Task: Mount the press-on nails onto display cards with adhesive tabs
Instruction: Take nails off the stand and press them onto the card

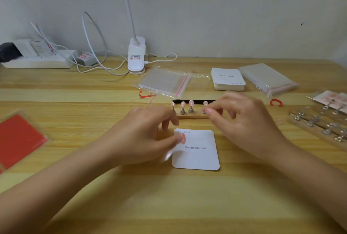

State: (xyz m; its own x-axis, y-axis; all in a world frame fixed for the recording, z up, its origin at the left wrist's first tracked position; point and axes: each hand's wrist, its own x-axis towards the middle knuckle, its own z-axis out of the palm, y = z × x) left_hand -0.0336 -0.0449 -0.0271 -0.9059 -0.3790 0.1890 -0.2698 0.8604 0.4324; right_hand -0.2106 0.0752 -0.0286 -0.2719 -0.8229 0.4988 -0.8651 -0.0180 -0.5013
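Left hand [148, 132] pressing nail [181, 138], card [199, 155]

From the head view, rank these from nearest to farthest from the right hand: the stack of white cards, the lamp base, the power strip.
From the right hand:
1. Stack of white cards, just behind it.
2. Lamp base, back and to the left.
3. Power strip, far left at the wall.

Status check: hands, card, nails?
Left hand presses one pink nail onto card. Right hand reaches for nail stand; grip blurred. Nothing in the way.
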